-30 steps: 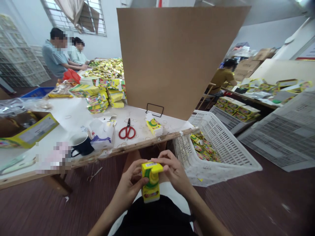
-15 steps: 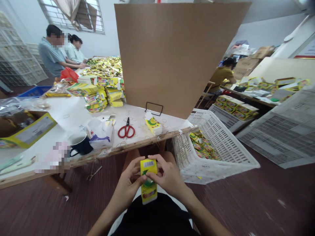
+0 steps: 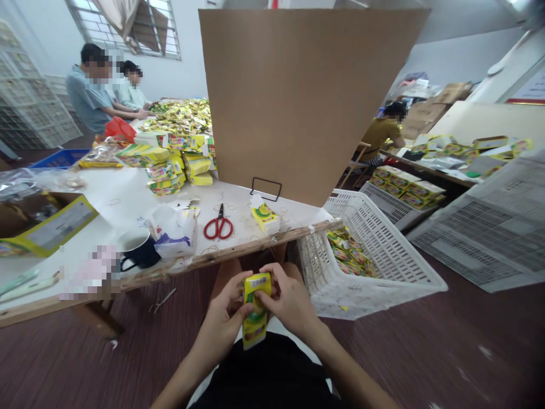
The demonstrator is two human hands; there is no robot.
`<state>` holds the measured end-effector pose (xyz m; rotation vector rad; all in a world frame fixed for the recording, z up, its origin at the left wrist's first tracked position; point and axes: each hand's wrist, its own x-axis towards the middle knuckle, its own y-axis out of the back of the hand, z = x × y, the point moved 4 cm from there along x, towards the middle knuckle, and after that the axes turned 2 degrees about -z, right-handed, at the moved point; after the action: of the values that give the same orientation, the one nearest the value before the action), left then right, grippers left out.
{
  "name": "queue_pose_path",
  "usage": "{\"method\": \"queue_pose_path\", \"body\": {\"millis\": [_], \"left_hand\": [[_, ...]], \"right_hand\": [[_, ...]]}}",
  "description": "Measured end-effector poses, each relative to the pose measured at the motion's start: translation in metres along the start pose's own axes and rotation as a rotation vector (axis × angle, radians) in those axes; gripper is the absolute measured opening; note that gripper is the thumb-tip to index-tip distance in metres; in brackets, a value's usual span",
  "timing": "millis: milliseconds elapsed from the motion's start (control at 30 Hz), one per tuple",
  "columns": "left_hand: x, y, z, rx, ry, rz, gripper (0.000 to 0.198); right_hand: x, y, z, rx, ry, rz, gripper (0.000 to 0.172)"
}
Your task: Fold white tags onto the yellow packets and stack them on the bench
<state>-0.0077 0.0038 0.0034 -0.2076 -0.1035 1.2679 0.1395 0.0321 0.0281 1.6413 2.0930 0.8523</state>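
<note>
Between my two hands, above my lap, is a small yellow and green printed carton (image 3: pixel 255 326) with a barcode at its far end. My left hand (image 3: pixel 232 309) grips its left side, thumb across the front. My right hand (image 3: pixel 285 295) holds the upper right side, its thumb pressed on the printed face. Whether the carton is flat or folded out I cannot tell. On the table edge ahead lie red-handled scissors (image 3: pixel 218 226) and a small stack of similar yellow cartons (image 3: pixel 264 216).
A white plastic crate (image 3: pixel 383 284) holding yellow packs stands to my right. A dark mug (image 3: pixel 142 253) and a tissue pack (image 3: pixel 174 236) are on the table (image 3: pixel 123 199). A large cardboard sheet (image 3: pixel 298 102) stands upright ahead. Co-workers (image 3: pixel 91 94) sit at the far left, another person (image 3: pixel 383 130) at right.
The carton has tilted slightly, its near end swinging a little to the left and up. My right thumb has moved a bit farther up its face.
</note>
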Motion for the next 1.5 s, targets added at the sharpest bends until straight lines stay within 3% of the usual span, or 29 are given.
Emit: {"method": "queue_pose_path", "body": {"millis": [100, 200, 333, 400, 500, 533, 567, 633, 700, 833, 967, 1067, 1200, 1233, 1300, 1367, 1500], "left_hand": [[0.000, 0.002, 0.003, -0.086, 0.014, -0.009, 0.049], [0.000, -0.002, 0.000, -0.131, 0.004, -0.012, 0.047], [0.003, -0.006, -0.006, -0.087, -0.014, 0.002, 0.047], [0.006, -0.003, -0.007, -0.027, -0.036, 0.042, 0.060], [0.009, 0.007, -0.008, 0.048, -0.085, 0.147, 0.073], [0.010, 0.009, -0.009, 0.061, -0.087, 0.169, 0.071], [0.011, 0.010, -0.011, 0.070, -0.081, 0.176, 0.066], [0.012, 0.008, -0.014, 0.081, -0.049, 0.138, 0.056], [0.011, 0.006, -0.016, 0.089, -0.021, 0.077, 0.049], [0.006, 0.015, -0.014, 0.095, -0.005, 0.088, 0.040], [0.003, 0.034, -0.010, 0.130, -0.014, 0.192, 0.036], [0.007, 0.038, -0.013, 0.103, -0.009, 0.212, 0.036], [0.015, 0.035, -0.026, -0.183, 0.071, 0.250, 0.047], [0.017, 0.034, -0.029, -0.290, 0.088, 0.270, 0.051], [0.019, 0.032, -0.032, -0.474, 0.081, 0.307, 0.054], [0.019, 0.031, -0.030, -0.548, 0.036, 0.319, 0.050], [0.018, 0.029, -0.024, -0.477, -0.024, 0.303, 0.040]], "right_hand": [[0.001, 0.002, 0.006, 0.243, 0.061, -0.040, 0.028], [-0.001, -0.006, 0.013, 0.471, 0.030, -0.035, 0.022], [-0.002, -0.006, 0.018, 0.510, 0.025, -0.036, 0.020], [0.004, 0.019, 0.025, 0.328, 0.071, 0.123, 0.019], [0.021, 0.078, 0.043, -0.202, 0.063, 0.626, 0.023], [0.031, 0.090, 0.048, -0.369, 0.029, 0.722, 0.027], [0.044, 0.096, 0.054, -0.488, 0.009, 0.737, 0.032], [0.080, 0.086, 0.062, -0.602, 0.025, 0.555, 0.035], [0.115, 0.058, 0.067, -0.643, 0.036, 0.339, 0.040], [0.162, 0.012, 0.067, -0.650, 0.022, 0.274, 0.041], [0.178, 0.008, 0.066, -0.650, 0.017, 0.246, 0.018], [0.162, 0.017, 0.054, -0.644, 0.053, 0.273, 0.018], [0.092, 0.009, 0.020, -0.611, 0.131, 0.337, 0.018], [0.070, 0.001, 0.009, -0.579, 0.186, 0.336, 0.019], [0.025, -0.016, -0.016, -0.394, 0.459, 0.310, 0.018], [-0.007, -0.027, -0.033, -0.265, 0.619, 0.273, 0.016], [-0.022, -0.032, -0.041, -0.166, 0.633, 0.156, 0.012]]}}
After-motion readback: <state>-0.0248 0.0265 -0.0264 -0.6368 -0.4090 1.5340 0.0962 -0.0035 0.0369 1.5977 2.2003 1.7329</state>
